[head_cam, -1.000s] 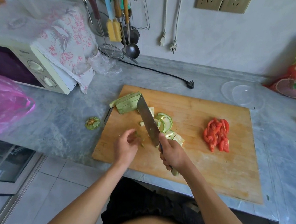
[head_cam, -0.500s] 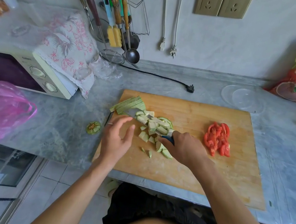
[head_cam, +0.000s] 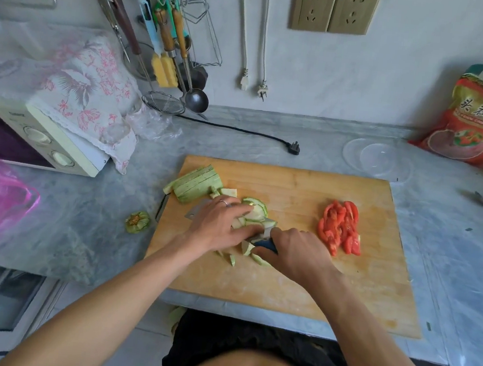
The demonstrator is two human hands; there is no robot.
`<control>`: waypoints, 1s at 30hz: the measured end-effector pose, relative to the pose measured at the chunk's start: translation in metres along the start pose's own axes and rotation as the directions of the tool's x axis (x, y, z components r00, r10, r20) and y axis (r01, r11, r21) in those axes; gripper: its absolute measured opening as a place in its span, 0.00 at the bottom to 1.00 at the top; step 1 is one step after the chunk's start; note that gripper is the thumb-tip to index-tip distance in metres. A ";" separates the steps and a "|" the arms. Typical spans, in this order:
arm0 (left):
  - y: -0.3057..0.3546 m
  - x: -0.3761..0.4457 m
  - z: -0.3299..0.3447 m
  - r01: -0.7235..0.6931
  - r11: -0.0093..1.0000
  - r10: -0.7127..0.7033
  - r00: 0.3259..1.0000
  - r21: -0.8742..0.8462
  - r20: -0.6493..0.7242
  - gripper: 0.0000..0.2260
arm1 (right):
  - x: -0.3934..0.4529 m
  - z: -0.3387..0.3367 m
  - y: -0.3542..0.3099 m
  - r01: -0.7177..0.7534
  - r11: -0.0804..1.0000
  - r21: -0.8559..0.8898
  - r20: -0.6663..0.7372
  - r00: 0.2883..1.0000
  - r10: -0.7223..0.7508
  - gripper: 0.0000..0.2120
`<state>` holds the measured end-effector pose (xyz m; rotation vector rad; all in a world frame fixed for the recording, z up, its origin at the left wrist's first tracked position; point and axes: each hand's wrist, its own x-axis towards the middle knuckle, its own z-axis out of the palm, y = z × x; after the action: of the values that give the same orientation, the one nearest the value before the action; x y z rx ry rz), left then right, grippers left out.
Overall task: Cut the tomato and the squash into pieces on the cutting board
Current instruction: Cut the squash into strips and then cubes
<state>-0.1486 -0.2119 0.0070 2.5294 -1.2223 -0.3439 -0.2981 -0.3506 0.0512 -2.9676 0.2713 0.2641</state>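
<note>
I see a grey bench (head_cam: 268,147), board (head_cam: 298,284) centre, microwave (head_cam: 38,143) far left. My right hand (head_cam: 295,252) grips the knife (head_cam: 261,241); left hand (head_cam: 218,225) lies flat on squash (head_cam: 256,214).

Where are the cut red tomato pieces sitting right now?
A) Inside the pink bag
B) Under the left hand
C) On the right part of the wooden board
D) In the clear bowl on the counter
C: the tomato pieces lie in a pile on the right part of the cutting board, apart from both hands.
</note>
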 end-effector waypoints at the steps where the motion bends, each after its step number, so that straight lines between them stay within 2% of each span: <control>1: 0.000 0.004 -0.001 -0.005 1.000 0.005 1.000 -0.010 0.012 0.38 | 0.000 0.001 0.002 0.006 1.000 0.007 -0.001 1.000 -0.006 0.23; 6: -0.011 0.022 -0.002 0.100 0.995 -0.096 0.980 -0.010 0.175 0.32 | 0.004 0.007 0.011 0.064 0.998 0.027 0.016 0.998 -0.064 0.22; 9: -0.015 0.023 -0.003 0.139 0.986 -0.129 0.986 -0.091 0.108 0.24 | 0.008 0.012 0.013 0.098 0.995 0.010 0.018 0.995 -0.098 0.24; 11: -0.015 0.021 -0.006 0.081 0.983 -0.080 0.997 -0.164 0.011 0.22 | 0.013 0.012 0.015 0.117 0.993 -0.003 0.008 0.993 -0.117 0.24; 13: -0.013 0.022 -0.007 -0.055 0.981 0.048 0.998 -0.185 -0.042 0.21 | 0.017 0.011 0.016 0.134 0.991 -0.008 0.000 0.991 -0.134 0.24; 16: -0.005 0.031 -0.005 -0.157 0.964 0.168 0.985 -0.215 0.034 0.16 | 0.024 0.007 0.016 0.158 0.987 -0.030 0.003 0.987 -0.158 0.24; 19: -0.006 0.039 0.002 -0.155 0.960 0.161 0.987 -0.233 0.005 0.10 | 0.026 0.007 0.017 0.155 0.987 -0.051 0.020 0.988 -0.154 0.26; 22: -0.018 0.042 0.001 -0.050 0.970 0.040 0.998 -0.236 -0.050 0.11 | 0.022 0.010 0.020 0.148 0.988 -0.047 0.018 0.989 -0.148 0.26; 24: -0.024 0.040 -0.003 -0.034 0.963 0.019 0.998 -0.266 -0.058 0.13 | 0.019 0.011 0.023 0.132 0.991 -0.036 0.014 0.991 -0.131 0.25; 26: -0.029 0.036 -0.006 -0.063 0.966 0.065 0.998 -0.251 0.002 0.19 | 0.019 0.011 0.024 0.113 0.993 -0.031 0.009 0.994 -0.113 0.25; 28: -0.033 0.029 -0.005 -0.104 0.980 0.114 0.992 -0.168 0.051 0.25 | 0.019 0.009 0.025 0.108 0.994 -0.031 -0.004 0.994 -0.108 0.24; 30: -0.038 0.025 0.001 -0.122 0.985 0.123 0.992 -0.120 0.002 0.27 | 0.020 0.007 0.025 0.119 0.992 -0.042 -0.007 0.993 -0.119 0.24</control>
<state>-0.1069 -0.2097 -0.0100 2.3422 -1.3129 -0.3873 -0.2849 -0.3769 0.0374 -3.0127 0.0905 0.2448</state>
